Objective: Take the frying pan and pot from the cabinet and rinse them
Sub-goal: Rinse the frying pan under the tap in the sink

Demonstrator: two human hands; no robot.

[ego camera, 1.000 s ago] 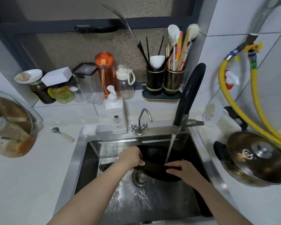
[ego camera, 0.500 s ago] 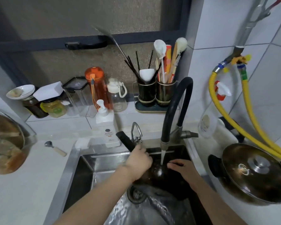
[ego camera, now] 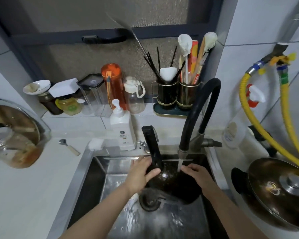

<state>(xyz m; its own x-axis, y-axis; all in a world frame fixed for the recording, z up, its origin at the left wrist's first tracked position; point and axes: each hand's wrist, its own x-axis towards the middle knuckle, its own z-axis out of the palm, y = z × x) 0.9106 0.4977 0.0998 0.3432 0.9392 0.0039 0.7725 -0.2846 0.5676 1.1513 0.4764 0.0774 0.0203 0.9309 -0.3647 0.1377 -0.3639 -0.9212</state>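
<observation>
Fingers [ego camera: 154,174] of two hands (left, right) on one frying pan [ego camera: 176,183]

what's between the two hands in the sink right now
In the head view, the black frying pan sits between the left hand and right hand, with the faucet's water stream falling onto it.

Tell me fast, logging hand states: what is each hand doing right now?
Left hand: closed on the frying pan at its handle base.
Right hand: on the pan's rim under the water; grip cannot be told.
</observation>
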